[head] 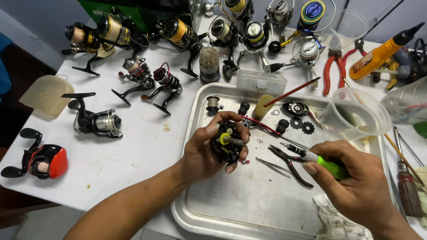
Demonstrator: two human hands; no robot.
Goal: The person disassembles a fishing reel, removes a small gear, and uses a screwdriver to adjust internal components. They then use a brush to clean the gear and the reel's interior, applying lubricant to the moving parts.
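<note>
Left hand (209, 149) fingers (231, 118) curled tight around an opened black reel body (227, 141), yellow gear (225, 138) facing up, held just above the metal tray (249, 200). Right hand (356, 182) closed on a green-handled screwdriver (320, 161), tip toward the reel. Pliers (289, 162) and tweezers (272, 166) lie on the tray between the hands; rag (333, 218) at the tray's near corner.

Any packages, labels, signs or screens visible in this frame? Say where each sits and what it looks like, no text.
Green box: table's far edge, behind the reels; dark green, pale lettering.
Orange bottle: far right, lying tilted; orange, black nozzle, pale label.
Clear plastic case: just beyond the tray; rectangular, see-through, unlabelled.
No signs or screens.
</note>
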